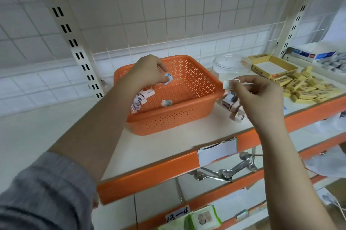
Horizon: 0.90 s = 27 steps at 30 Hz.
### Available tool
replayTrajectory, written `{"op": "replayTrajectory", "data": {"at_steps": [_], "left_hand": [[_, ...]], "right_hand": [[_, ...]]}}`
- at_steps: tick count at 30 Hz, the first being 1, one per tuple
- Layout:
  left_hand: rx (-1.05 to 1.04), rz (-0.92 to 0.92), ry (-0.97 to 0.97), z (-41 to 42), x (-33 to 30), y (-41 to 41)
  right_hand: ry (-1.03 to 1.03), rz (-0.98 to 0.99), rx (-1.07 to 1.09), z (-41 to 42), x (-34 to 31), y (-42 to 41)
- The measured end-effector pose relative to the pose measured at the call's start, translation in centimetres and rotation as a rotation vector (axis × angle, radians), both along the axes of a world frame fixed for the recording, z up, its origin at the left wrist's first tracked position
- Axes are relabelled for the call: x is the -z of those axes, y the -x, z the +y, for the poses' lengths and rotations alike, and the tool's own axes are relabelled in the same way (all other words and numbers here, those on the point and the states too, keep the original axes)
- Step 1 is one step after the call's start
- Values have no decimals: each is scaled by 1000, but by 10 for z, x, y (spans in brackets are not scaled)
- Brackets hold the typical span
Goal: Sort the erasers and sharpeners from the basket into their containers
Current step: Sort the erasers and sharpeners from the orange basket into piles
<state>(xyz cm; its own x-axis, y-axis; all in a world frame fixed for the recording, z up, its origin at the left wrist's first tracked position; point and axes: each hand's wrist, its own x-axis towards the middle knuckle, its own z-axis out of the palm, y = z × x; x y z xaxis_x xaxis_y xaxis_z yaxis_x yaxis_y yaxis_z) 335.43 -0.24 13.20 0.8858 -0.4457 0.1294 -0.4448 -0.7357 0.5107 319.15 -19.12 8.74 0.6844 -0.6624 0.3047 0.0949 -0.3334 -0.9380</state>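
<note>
Orange basket (179,117) is holding only a few small boxes (143,96); the left hand (148,72) is pinching one (168,78) above it; the right hand (262,94) is pinching another (228,84) (contents unreadable) over a sorted pile (232,107); the job is looking mostly done.

Orange perforated basket (179,115) sits on the white shelf, open side up, slightly skewed to the shelf edge. Inside, against its left wall, a small cluster of pale wrapped pieces (142,98); one more wrapped piece (166,102) lies alone on the basket floor near the middle. Another small piece (168,78) is pinched above the basket interior, blue-and-white print showing. A white piece (228,84) is held just past the basket's right rim. Just right of the basket, on the shelf, a loose pile (233,107) of similar wrapped pieces, pinkish and printed. Whether erasers or sharpeners: cannot tell.
</note>
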Motion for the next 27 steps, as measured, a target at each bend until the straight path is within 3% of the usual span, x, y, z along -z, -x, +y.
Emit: {"op": "replayTrajectory", "data": {"at_steps": [5, 9, 16, 21, 27], "left_hand": [[74, -44, 193, -39, -9, 49], [97, -112, 230, -84, -6, 82], [-13, -172, 213, -152, 18, 124], [-124, -126, 141, -176, 26, 142], [-210, -132, 4, -187, 32, 147]], "right_hand": [[17, 1, 84, -47, 2, 10], [59, 24, 87, -98, 3, 13], [289, 171, -17, -185, 6, -17], [433, 416, -132, -203, 15, -52], [413, 550, -213, -205, 26, -63]]}}
